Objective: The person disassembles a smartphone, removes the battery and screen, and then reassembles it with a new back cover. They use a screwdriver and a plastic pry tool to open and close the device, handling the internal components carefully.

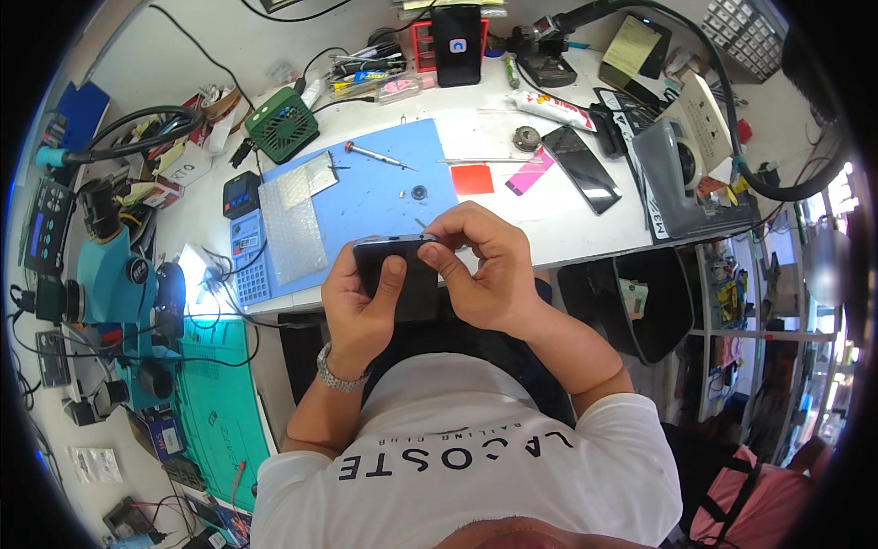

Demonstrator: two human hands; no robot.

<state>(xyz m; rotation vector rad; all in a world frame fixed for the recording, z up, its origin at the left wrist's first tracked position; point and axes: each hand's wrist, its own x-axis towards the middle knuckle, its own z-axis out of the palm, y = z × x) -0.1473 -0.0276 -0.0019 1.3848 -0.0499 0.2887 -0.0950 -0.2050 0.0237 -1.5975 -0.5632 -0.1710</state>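
Observation:
A dark smartphone (417,274) is held up at the near edge of the bench, one narrow edge facing away from me. My left hand (355,313) grips its left side, thumb lying across the face. At the far right corner, the thumb and fingers of my right hand (489,265) close on the edge; whether a small part is between them is hidden. Beyond the phone lies a blue work mat (375,201) with a screwdriver (380,156), a small round dark part (419,192) and a sheet of bubble wrap (291,229).
Right of the mat are a red square (473,179), a pink phone-shaped piece (530,171), a black phone (583,169) and a white tube (555,110). A green fan (282,125) stands far left. Left is a teal microscope (114,274); a black bin (677,311) is right, below the bench.

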